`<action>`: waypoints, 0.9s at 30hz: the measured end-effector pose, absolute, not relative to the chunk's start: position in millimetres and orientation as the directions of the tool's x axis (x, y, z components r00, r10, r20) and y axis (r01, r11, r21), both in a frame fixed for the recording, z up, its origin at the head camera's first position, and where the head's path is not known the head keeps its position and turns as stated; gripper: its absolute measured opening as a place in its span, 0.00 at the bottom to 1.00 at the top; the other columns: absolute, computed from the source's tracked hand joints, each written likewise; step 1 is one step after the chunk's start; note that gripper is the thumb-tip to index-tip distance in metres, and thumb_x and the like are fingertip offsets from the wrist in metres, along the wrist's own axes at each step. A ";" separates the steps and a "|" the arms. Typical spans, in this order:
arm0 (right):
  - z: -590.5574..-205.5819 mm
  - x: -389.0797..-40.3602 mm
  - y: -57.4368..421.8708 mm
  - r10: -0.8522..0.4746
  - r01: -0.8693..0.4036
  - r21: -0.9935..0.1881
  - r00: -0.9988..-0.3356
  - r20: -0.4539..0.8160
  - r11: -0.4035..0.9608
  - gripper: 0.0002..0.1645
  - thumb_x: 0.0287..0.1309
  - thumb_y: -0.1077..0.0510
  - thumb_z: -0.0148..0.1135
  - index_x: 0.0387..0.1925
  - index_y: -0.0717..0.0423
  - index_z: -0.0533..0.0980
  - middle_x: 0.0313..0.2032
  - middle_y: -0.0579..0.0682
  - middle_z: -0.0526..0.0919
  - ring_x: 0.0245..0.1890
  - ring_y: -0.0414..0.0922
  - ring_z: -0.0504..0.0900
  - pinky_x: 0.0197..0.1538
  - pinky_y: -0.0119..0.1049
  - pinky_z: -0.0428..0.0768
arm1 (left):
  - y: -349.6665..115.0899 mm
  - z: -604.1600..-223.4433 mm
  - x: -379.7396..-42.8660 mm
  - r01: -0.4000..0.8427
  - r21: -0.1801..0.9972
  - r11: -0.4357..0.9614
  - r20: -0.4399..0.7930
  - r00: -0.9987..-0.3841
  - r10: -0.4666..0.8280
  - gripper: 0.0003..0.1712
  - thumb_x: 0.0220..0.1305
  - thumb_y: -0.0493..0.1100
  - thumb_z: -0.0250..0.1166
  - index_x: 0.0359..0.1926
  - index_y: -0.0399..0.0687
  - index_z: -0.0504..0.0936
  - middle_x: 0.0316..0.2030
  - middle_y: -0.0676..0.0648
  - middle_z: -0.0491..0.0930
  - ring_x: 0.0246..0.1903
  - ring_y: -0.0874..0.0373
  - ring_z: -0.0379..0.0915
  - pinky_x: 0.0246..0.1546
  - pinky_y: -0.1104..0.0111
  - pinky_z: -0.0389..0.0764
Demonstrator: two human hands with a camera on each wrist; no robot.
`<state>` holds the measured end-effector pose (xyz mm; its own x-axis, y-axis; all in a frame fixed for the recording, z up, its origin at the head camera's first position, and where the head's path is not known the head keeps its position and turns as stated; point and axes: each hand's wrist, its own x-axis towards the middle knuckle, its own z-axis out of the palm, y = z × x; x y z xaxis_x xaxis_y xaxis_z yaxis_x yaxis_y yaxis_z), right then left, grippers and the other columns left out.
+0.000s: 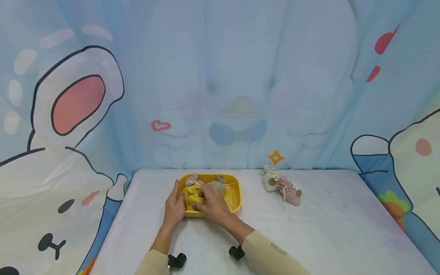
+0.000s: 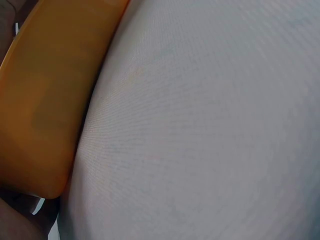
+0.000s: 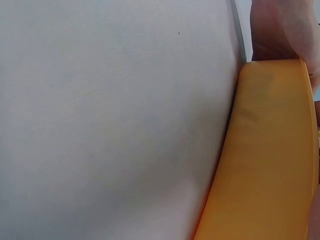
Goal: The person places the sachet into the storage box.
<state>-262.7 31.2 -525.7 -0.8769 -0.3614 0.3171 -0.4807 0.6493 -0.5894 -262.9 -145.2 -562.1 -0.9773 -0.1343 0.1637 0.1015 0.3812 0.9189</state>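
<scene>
A yellow plastic tray [image 1: 194, 214] stands on the white table, its outer wall filling one side of both wrist views. My left hand [image 1: 174, 206] holds its left side, thumb at the rim. Reaching over the front rim, my right hand [image 1: 214, 202] pinches a yellow drawstring pouch [image 1: 194, 199] inside the tray. Behind that pouch lies a pink pouch [image 1: 194, 179], tied at the neck. A grey-beige pouch [image 1: 218, 185] with a pale cord sits to the right, partly hidden by my right hand. The cord trails over the tray's right rim.
To the right of the tray, a whitish pouch [image 1: 269, 181] and a dusty pink pouch [image 1: 290, 191] lie against each other on the table [image 1: 326, 229]. A light blue cartoon-printed curtain [image 1: 237, 76] hangs along the table's back edge.
</scene>
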 end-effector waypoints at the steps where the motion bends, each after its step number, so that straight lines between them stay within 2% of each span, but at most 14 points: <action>1: -526.0 -263.0 31.4 -0.366 -0.486 -0.584 -0.874 0.320 0.650 0.21 0.57 0.51 0.79 0.39 0.50 0.71 0.32 0.41 0.72 0.34 0.38 0.70 0.35 0.28 0.71 | -145.3 -561.9 -263.0 0.102 0.919 0.381 0.164 -0.977 -0.134 0.34 0.82 0.39 0.47 0.82 0.40 0.51 0.81 0.40 0.53 0.80 0.42 0.49 0.81 0.46 0.54; 12: -522.5 -265.0 28.6 -0.380 -0.422 -0.590 -0.903 0.201 0.688 0.19 0.62 0.49 0.75 0.40 0.49 0.72 0.36 0.42 0.75 0.36 0.40 0.73 0.40 0.29 0.75 | -145.5 -561.2 -263.4 0.095 0.917 0.387 0.160 -0.977 -0.140 0.34 0.82 0.40 0.47 0.82 0.40 0.52 0.81 0.41 0.54 0.80 0.42 0.50 0.81 0.47 0.54; 19: -522.5 -266.0 29.7 -0.370 -0.416 -0.581 -0.907 0.203 0.700 0.18 0.62 0.49 0.75 0.39 0.50 0.72 0.32 0.42 0.73 0.32 0.39 0.71 0.34 0.29 0.72 | -145.5 -560.8 -263.9 0.091 0.918 0.387 0.157 -0.978 -0.141 0.33 0.82 0.40 0.47 0.82 0.41 0.52 0.81 0.41 0.53 0.80 0.43 0.49 0.81 0.46 0.54; 27: -521.3 -265.9 28.6 -0.361 -0.407 -0.568 -0.911 0.199 0.715 0.19 0.61 0.48 0.76 0.38 0.50 0.73 0.30 0.42 0.73 0.31 0.39 0.71 0.32 0.28 0.71 | -146.6 -562.0 -264.3 0.094 0.920 0.380 0.157 -0.978 -0.139 0.33 0.82 0.40 0.47 0.82 0.40 0.52 0.81 0.40 0.53 0.80 0.42 0.49 0.81 0.46 0.54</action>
<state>-265.9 28.6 -521.3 -0.9111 -0.3608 0.1994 -0.4075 0.7148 -0.5684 -264.3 -146.6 -562.0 -0.9779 -0.1386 0.1568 0.0937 0.3798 0.9203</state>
